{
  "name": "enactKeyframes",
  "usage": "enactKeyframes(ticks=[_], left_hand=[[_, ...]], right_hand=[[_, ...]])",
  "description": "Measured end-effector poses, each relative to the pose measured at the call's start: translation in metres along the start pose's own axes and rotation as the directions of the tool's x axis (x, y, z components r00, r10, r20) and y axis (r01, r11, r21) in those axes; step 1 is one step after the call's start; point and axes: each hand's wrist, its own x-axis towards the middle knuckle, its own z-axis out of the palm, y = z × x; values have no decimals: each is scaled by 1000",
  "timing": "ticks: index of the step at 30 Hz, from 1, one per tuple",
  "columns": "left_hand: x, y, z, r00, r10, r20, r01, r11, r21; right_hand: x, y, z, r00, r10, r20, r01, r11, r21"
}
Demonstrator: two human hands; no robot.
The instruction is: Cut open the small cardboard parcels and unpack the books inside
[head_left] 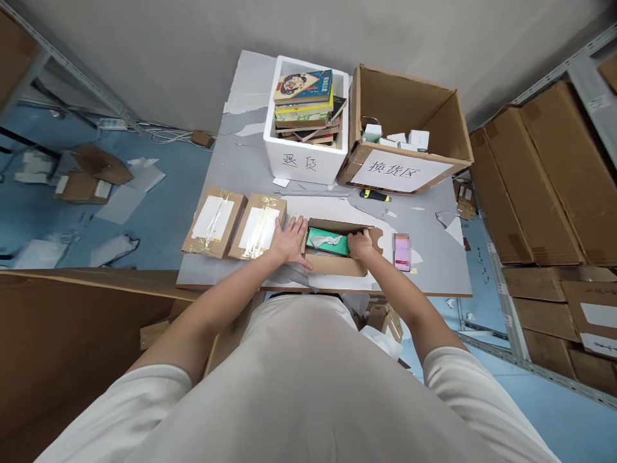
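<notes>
Rack of cartons point(544, 180) fills the right side, big brown boxes standing on end above flatter ones. Grey table point(434, 225) carries everything in reach, its surface scuffed and strewn with paper.

Far edge of table: large open carton point(405, 96) with small white boxes point(418, 139) low inside. Directly to its left, white foam box point(305, 166) stacked with books point(303, 96). Both have handwriting facing the worker, probably so the contents can be sorted at a glance. Standing at the back, they leave the near edge free for handling.

Near edge, left: two taped parcels, outer parcel point(212, 222) and inner parcel point(255, 228), side by side, labels up under shiny tape. The faces look turned upward for reading.

Centre, before the body: open box point(337, 265), long side parallel to table edge, end flap folded out at right. Green box point(330, 241) lies inside toward the left end, a white patch on top.

Left hand point(290, 240): fingers spread wide, palm down at open box's left end, thumb by the near corner. Looks like bracing. Outer fingers overlap the inner parcel's edge; contact uncertain. Right hand point(360, 244): reaches into the right end, fingers bent beside the green box. Cannot tell whether they grip it; fingertips partly hidden.

Smaller: pink-screened phone point(402, 252) flat, right of the box, clear of the working hand. Black-and-yellow cutter point(375, 195) behind the box, seemingly parked within reach. Paper scrap point(281, 182) before the foam box.
</notes>
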Motion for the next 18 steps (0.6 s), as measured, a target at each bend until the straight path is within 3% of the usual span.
enactKeyframes(ticks=[7, 12, 14, 18], left_hand=[[4, -2, 0, 1000, -13, 7, 13, 1000, -2], [4, -1, 1, 1000, -5, 9, 5, 1000, 0], [3, 0, 1, 1000, -11, 18, 11, 1000, 5], [2, 1, 1, 1000, -19, 22, 18, 1000, 16]], right_hand=[[-5, 15, -6, 991, -108, -84, 107, 994, -8], [-14, 38, -4, 938, -239, -251, 268, 959, 89], [-19, 44, 3, 915, -211, -343, 291, 935, 202], [-26, 46, 22, 859, -42, -510, 294, 856, 425]])
